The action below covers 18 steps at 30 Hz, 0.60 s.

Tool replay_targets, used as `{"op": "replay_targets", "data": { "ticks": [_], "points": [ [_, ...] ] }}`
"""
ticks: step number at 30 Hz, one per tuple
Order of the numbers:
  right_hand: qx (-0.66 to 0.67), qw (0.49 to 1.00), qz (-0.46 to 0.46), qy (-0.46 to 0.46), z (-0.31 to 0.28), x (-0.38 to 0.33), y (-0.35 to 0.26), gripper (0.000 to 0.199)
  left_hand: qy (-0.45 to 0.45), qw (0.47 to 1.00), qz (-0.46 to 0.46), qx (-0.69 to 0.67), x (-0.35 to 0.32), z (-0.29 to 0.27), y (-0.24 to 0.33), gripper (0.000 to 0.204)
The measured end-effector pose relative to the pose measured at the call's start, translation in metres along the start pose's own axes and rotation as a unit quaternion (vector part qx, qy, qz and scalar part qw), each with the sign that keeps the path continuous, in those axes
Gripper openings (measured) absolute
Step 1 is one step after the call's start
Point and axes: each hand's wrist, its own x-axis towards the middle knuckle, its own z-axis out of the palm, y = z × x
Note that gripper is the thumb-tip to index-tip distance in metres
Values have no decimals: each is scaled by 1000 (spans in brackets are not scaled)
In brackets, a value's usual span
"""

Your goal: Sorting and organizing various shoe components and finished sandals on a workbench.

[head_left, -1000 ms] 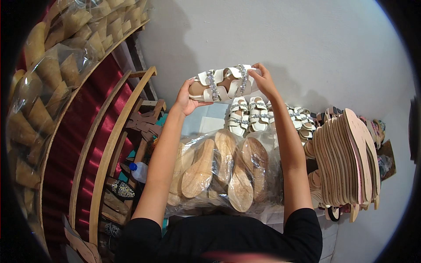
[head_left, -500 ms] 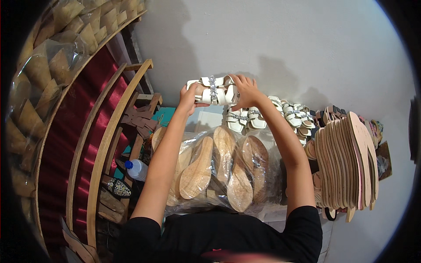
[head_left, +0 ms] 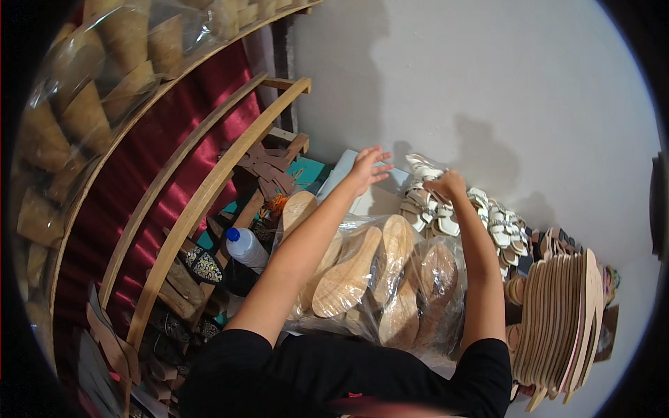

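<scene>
My left hand (head_left: 368,171) is empty, its fingers spread over a pale box (head_left: 382,200) by the wall. My right hand (head_left: 449,184) is closed on a white sandal (head_left: 422,167), which is tilted up beside the wall. The hand hides part of the sandal. Below it stands a row of white sandals (head_left: 446,221) with glittering straps. Nearer to me, wooden sole-shaped pieces (head_left: 348,273) lie in a clear plastic bag (head_left: 456,306).
A tall stack of tan soles (head_left: 550,324) stands on the right. To the left are a water bottle with a blue cap (head_left: 247,249), curved wooden rack rails (head_left: 209,177), dark patterned shoes (head_left: 203,266) and bagged wooden forms (head_left: 83,115) above. A grey wall (head_left: 446,70) rises behind.
The white sandal has gone from between both hands to the right hand alone, over the sandal row. My left hand has let go and opened. The view has shifted to the left.
</scene>
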Motion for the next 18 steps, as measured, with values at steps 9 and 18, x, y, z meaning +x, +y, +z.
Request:
{"op": "replay_targets", "data": {
  "ticks": [9,18],
  "points": [
    [-15,977,183,-109,52,4,-16,99,69,995,-40,61,4,-7,-5,23],
    [-182,974,-8,-136,83,28,-2,115,83,987,-52,125,6,-6,-13,25]
  ]
}}
